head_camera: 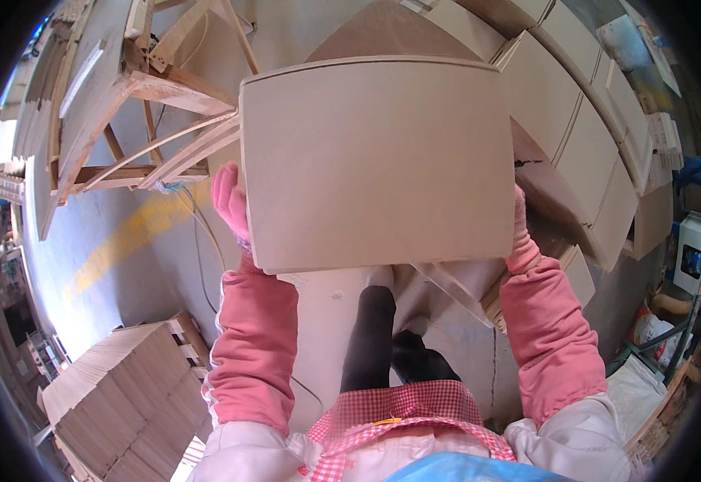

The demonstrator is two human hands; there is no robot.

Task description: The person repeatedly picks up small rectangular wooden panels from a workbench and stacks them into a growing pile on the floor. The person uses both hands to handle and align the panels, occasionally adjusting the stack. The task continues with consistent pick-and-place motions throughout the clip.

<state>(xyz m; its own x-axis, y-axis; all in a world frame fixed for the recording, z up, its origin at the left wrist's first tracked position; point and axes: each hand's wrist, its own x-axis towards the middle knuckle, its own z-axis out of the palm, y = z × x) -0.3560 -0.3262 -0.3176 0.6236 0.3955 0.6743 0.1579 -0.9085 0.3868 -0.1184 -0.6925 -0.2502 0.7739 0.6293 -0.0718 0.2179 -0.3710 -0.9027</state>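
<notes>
A large beige rectangular panel (380, 162) spans the space in front of me, above my legs. A second layer shows along its lower left edge, so it may be more than one sheet. My left hand (231, 202), in a pink glove, grips the panel's left side with its fingers curled up beside the edge. At the right side, my right hand (523, 235) has hold of the opposite edge, and most of its fingers are hidden by the panel. Pink sleeve covers reach over both forearms.
A wooden frame stand (175, 93) is at the upper left. Stacked beige panels (543, 90) line the right, with brown sheets beneath. At the lower left stands a tall stack of boards (121, 397). A cable (198, 241) trails across the floor near a yellow stripe (127, 241).
</notes>
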